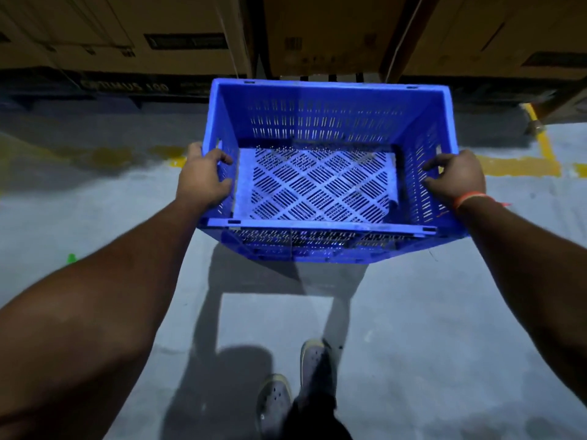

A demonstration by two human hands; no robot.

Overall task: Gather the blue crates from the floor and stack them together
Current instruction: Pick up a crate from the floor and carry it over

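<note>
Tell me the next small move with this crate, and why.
Probably keep carrying it forward to find the others: both the left hand and right hand grip the blue crate off the floor, and no other crate is in view.

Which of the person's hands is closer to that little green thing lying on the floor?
The left. The left hand grips the blue crate's left wall, on the same side as the green object. The right hand grips the opposite wall, farther away.

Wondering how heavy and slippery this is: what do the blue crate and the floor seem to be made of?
Blue crate: looks like moulded rigid plastic, fairly matte, with slotted walls and a perforated base. Floor: apparently grey concrete, smooth with a dull sheen, marked with worn yellow painted lines.
</note>
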